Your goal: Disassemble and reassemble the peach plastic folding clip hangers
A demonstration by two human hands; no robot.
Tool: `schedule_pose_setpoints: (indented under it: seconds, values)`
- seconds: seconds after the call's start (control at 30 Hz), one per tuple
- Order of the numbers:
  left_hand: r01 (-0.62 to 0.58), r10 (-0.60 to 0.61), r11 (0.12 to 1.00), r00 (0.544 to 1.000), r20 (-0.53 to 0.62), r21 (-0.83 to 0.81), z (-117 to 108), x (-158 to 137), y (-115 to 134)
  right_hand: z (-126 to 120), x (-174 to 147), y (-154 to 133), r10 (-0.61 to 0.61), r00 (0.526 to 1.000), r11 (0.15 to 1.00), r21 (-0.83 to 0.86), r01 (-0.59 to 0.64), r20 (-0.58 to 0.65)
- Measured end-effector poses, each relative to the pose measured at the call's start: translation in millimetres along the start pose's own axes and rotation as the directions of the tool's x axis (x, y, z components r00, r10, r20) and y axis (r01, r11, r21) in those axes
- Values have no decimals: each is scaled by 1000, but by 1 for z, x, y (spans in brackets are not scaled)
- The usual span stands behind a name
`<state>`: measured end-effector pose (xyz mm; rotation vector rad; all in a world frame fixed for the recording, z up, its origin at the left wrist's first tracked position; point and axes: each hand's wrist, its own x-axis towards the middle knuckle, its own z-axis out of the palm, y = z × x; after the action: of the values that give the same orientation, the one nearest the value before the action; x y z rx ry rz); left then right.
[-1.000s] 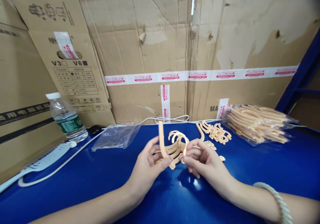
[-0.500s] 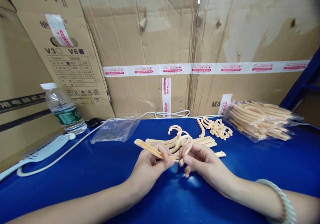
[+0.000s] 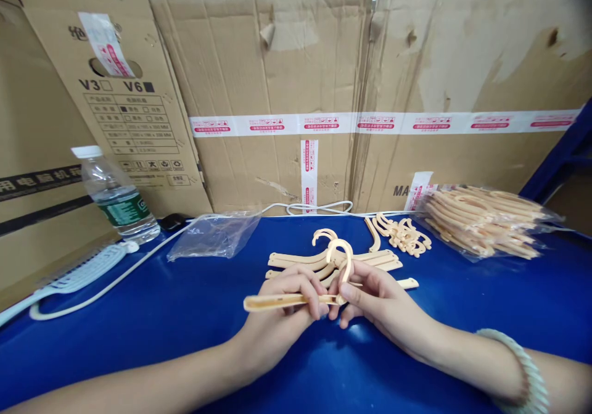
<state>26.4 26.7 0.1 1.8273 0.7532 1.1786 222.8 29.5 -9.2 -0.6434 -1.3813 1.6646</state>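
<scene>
My left hand [image 3: 287,315] is closed around a beige hanger arm [image 3: 268,303], a narrow hollow bar pointing left. In my right hand [image 3: 379,297], thumb and fingers pinch the base of a curved beige hanger hook [image 3: 343,255], which stands upright. The right end of the arm meets the hook's base between my fingertips; whether they are locked together I cannot tell. Just behind my hands lie several flat hanger pieces [image 3: 296,260] with another hook [image 3: 324,235] among them, partly hidden by my fingers.
A heap of loose hooks [image 3: 404,235] lies behind on the blue table [image 3: 208,315]. To the right is a bagged stack of hanger pieces [image 3: 481,216]. An empty plastic bag [image 3: 213,235], a white cable [image 3: 152,266], a water bottle [image 3: 118,198] and a pale hairbrush-shaped object [image 3: 87,272] are left.
My left hand has turned the hanger arm from slanting to nearly level, with its hollow side towards me. The hook has turned slightly, and its base now meets the arm's end.
</scene>
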Motion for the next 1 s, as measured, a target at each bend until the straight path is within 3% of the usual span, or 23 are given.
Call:
schedule_pose_setpoints:
  seconds: [0.33,0.5,0.63,0.8,1.0]
  values:
    - [14,-13,999,999,37,-44,0,-1,-8,1,-2,2,-52,998,993,-107,49,-26]
    - [147,-143,950,989,37,-275,9,1,-3,5,-1,4,-62,997,985,-165,53,-53]
    - [204,-204,942,979,30,-268,11,2,-2,8,0,2,-56,997,986,-162,47,-54]
    - [343,-381,897,920,-93,-280,9,3,-3,10,0,-4,-220,972,942,-275,190,-82]
    - [413,-425,859,905,26,-302,11,5,-2,10,-1,0,-144,988,959,-254,125,-60]
